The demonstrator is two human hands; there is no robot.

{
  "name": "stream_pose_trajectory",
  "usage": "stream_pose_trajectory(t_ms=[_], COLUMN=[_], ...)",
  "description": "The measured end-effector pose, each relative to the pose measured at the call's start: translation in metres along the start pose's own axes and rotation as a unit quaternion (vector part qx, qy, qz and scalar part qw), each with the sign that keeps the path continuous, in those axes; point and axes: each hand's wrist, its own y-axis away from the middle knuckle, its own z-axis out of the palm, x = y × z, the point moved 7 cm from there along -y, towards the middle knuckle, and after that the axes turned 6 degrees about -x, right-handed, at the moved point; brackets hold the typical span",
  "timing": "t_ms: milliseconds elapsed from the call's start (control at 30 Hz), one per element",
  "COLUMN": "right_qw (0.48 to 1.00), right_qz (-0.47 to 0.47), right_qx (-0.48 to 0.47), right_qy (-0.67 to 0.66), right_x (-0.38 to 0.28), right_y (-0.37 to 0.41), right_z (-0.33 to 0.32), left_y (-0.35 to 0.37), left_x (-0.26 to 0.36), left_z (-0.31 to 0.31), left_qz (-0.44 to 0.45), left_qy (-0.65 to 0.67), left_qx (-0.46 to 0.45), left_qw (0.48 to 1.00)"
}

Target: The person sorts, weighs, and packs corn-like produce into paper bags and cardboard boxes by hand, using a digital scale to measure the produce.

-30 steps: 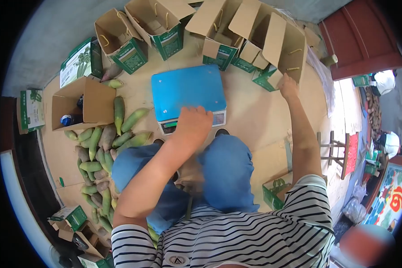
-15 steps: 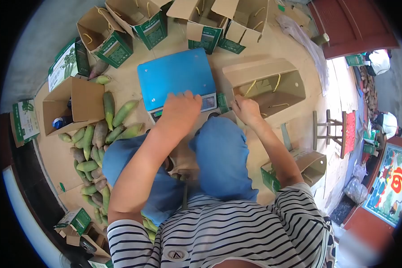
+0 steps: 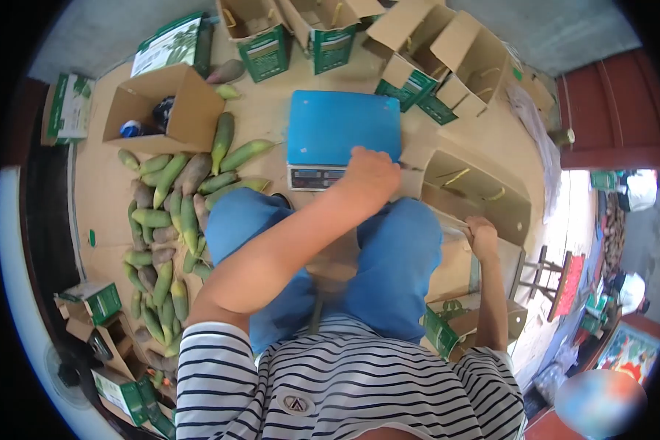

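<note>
A blue-topped scale stands in front of my knees, its display panel facing me. My left hand is at the scale's near right corner with its fingers curled; whether it holds anything is hidden. To the right, my right hand has its fingers closed on the near edge of an open cardboard box with yellow cord handles. Left of the scale, many green and purplish radishes lie on the floor, several of them close to my left knee.
Open green-and-brown boxes stand along the far side. A cardboard box with dark and blue items is at the left. A red stool stands at the right, and people are visible beyond it.
The view has turned, so the scene sits differently. My left hand has moved rightward across the scale's front. My right hand has shifted along the open box, which is now tilted differently.
</note>
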Motion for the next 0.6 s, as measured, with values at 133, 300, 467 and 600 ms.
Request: stream_pose_trajectory(t_ms=[133, 300, 467, 600], right_qw=[0.996, 0.994, 0.996, 0.989], right_qz=[0.042, -0.007, -0.066, -0.137], right_qx=[0.026, 0.054, -0.043, -0.056], right_qy=[-0.068, -0.090, -0.029, 0.011], right_x=[-0.021, -0.084, -0.163, -0.232], right_y=[-0.010, -0.044, -0.120, -0.203], right_z=[-0.066, -0.138, -0.113, -0.083], left_y=[0.006, 0.034, 0.034, 0.026], left_x=[0.011, 0.032, 0.029, 0.015], left_z=[-0.029, -0.101, -0.099, -0.084], left_qz=[0.046, 0.135, 0.099, 0.037], left_qy=[0.047, 0.070, 0.055, 0.030], left_qx=[0.086, 0.461, 0.444, 0.387], left_qw=[0.994, 0.874, 0.889, 0.921])
